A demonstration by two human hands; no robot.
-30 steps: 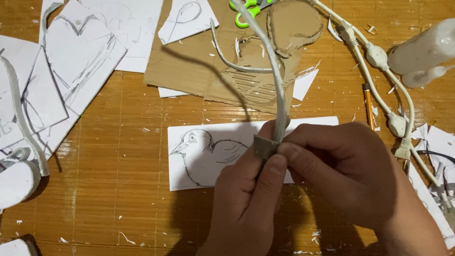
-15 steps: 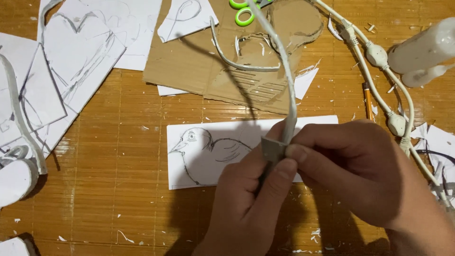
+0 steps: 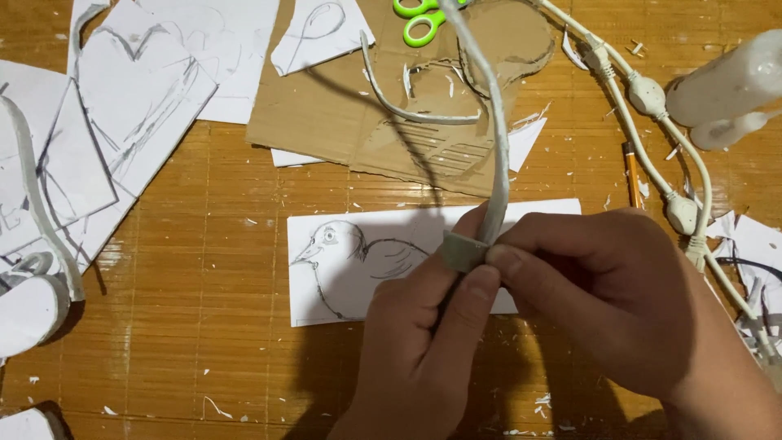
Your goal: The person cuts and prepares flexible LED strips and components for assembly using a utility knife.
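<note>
So you've got both hands bunched together in the lower middle of the frame; your left hand (image 3: 423, 350) comes up from the bottom edge and your right hand (image 3: 603, 301) comes in from the lower right, and both are closed in a pinch on the bottom end of a long pale cardboard strip (image 3: 498, 138); thumbs and fingertips meet right on the folded grey bit of it, just above centre-bottom; from there the strip curves up and out of the top edge of the frame; directly under your hands lies a white sheet with a pencil bird drawing (image 3: 350, 261), the bird's head poking out to the left of your left hand; above that, in the upper middle, there's a flat piece of brown cardboard (image 3: 326, 114) with shapes cut out of it and another thin curved strip lying on top; green-handled scissors (image 3: 419, 20) sit on the cardboard's top edge; upper left has white papers with a heart outline (image 3: 138, 90) sketched on; a white cable with inline plugs (image 3: 652, 98) runs down the right side, and a white glue bottle (image 3: 725, 81) lies in the upper right just beside it; an orange pencil (image 3: 633, 171) lies between the cable and the bird sheet; the whole wooden table (image 3: 187, 326) is sprinkled with small white scraps.
</note>
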